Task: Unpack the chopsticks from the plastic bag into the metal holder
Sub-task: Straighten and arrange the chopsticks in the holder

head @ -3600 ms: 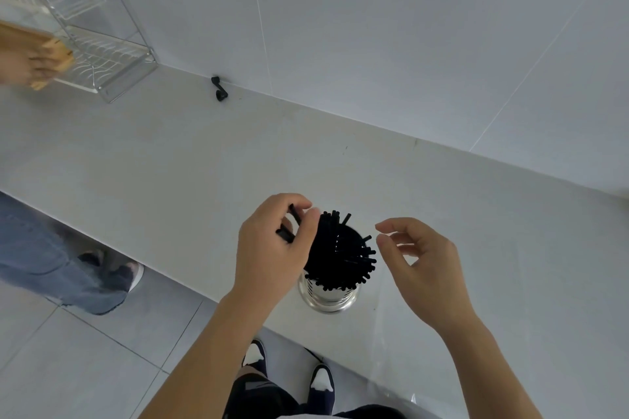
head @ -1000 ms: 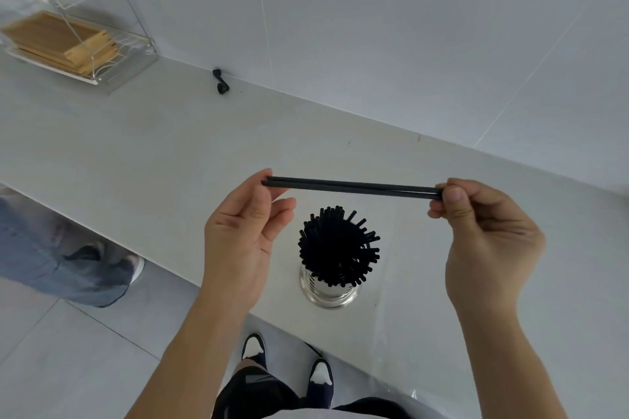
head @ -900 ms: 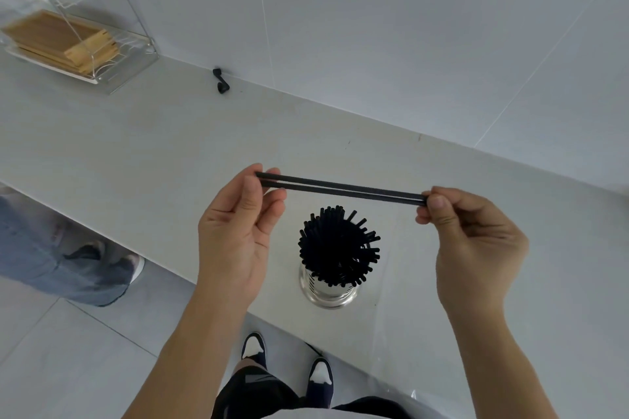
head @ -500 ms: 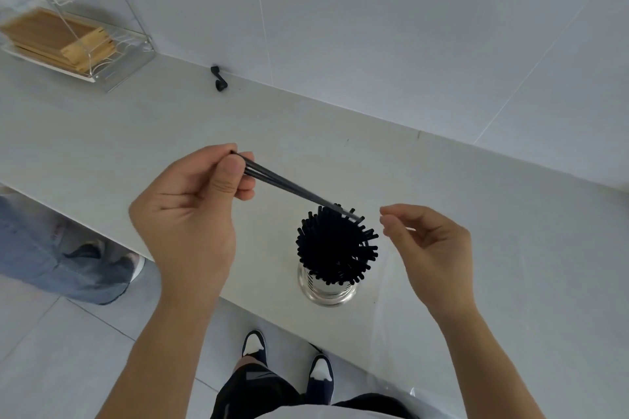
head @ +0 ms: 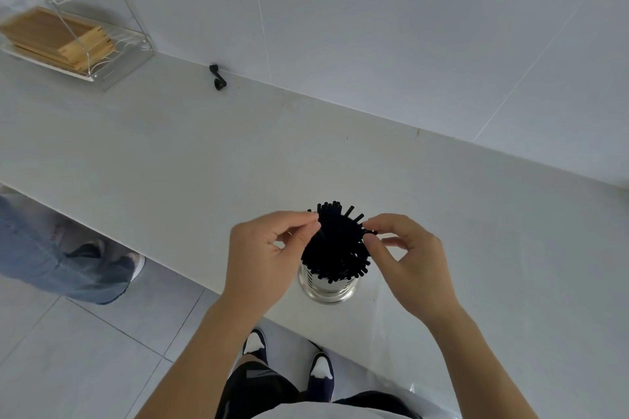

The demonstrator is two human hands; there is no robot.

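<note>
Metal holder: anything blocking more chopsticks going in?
Only its own load: the round shiny metal holder is packed with black chopsticks fanning past its rim. Both hands, left and right, flank the bundle. Nothing else intervenes.

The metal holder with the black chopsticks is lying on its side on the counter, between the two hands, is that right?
Not quite. The metal holder stands upright on the counter, with the black chopsticks sticking up out of it. The head view shows this. It is indeed between the left hand and the right hand.
</note>
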